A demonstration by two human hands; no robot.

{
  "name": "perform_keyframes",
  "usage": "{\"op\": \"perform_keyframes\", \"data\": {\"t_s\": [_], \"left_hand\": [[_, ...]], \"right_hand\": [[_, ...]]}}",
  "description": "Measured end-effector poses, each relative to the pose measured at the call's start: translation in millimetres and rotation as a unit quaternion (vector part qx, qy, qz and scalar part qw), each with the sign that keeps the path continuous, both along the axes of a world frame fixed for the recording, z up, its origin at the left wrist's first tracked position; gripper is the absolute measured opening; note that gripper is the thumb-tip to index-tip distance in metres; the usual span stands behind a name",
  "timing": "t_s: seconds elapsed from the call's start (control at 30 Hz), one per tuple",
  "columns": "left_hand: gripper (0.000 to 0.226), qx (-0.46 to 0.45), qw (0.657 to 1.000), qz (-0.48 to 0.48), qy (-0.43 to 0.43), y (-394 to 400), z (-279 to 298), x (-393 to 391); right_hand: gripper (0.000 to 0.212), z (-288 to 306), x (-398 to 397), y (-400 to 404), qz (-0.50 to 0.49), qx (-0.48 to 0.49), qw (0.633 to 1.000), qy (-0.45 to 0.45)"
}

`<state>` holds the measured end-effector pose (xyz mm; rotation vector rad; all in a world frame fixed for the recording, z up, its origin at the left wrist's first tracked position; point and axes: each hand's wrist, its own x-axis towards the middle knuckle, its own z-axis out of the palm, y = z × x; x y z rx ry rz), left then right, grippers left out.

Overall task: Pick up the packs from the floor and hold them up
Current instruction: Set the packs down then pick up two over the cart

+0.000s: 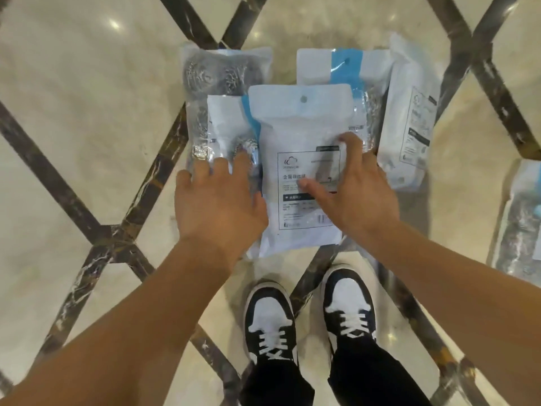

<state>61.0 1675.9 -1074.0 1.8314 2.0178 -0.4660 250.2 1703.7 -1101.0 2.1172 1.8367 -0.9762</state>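
Marble floor (73, 112); hands (218, 197) spread on packs (301, 171); label print blurred, perhaps Chinese.

You are looking at a heap of flat plastic packs lying on the floor. The white top pack (298, 159) is lying label-up, overlapping a blue-striped pack (225, 124), a clear pack of steel scourers (216, 71), another blue-banded pack (342, 65) and a white pack (409, 127) lying tilted to the right.

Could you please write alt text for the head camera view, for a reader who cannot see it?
Both hands reach down onto a pile of plastic packs on a marble floor, left hand and right hand spread open on top. Two black-and-white sneakers stand just below.
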Motion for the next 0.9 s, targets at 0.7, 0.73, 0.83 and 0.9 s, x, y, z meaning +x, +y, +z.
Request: {"op": "perform_keyframes", "data": {"t_s": [0.7, 0.73, 0.83, 0.9], "left_hand": [[0.053, 0.042, 0.813, 0.484, -0.322, 14.4, -49.9, 43.6], [0.043, 0.048, 0.814, 0.475, -0.329, 11.7, -50.1, 44.7], [0.029, 0.084, 0.812, 0.457, -0.353, 5.4, -49.6, 44.2], [0.041, 0.1, 0.817, 0.45, -0.347, 3.5, -43.2, 39.0]], "right_hand": [[0.061, -5.6, 50.7, 15.8, -0.248, 0.018, 0.947, 0.204], [0.061, -6.1, 49.9, 14.5, -0.249, 0.023, 0.946, 0.207], [0.057, -2.8, 46.4, 11.1, -0.246, 0.038, 0.944, 0.217], [0.057, 2.7, 44.7, 11.2, -0.255, 0.044, 0.94, 0.22]]}}
